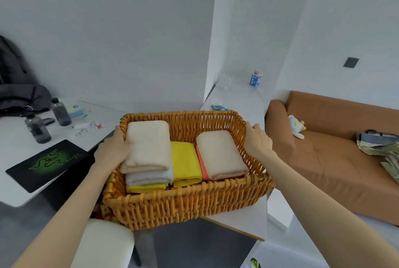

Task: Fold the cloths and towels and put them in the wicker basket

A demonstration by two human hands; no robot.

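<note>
The wicker basket (185, 201) is held in front of me, over the edge of a white table. My left hand (114, 149) grips its left rim and my right hand (258, 139) grips its right rim. Inside, a folded cream towel (146, 144) tops a left stack over a white towel (149, 177) and a yellow cloth (146, 187). A folded yellow cloth (185, 162) lies in the middle. Another cream towel (220, 153) sits on a pink cloth (199, 164) at the right.
A white desk (17, 144) at left carries two water bottles (60, 112), a black mouse pad (47, 162) and a dark jacket (19, 97). A white stool (103, 244) stands below. A brown sofa (336, 160) with a plush toy (296, 126) is at right. A carton (256, 78) stands on the ledge.
</note>
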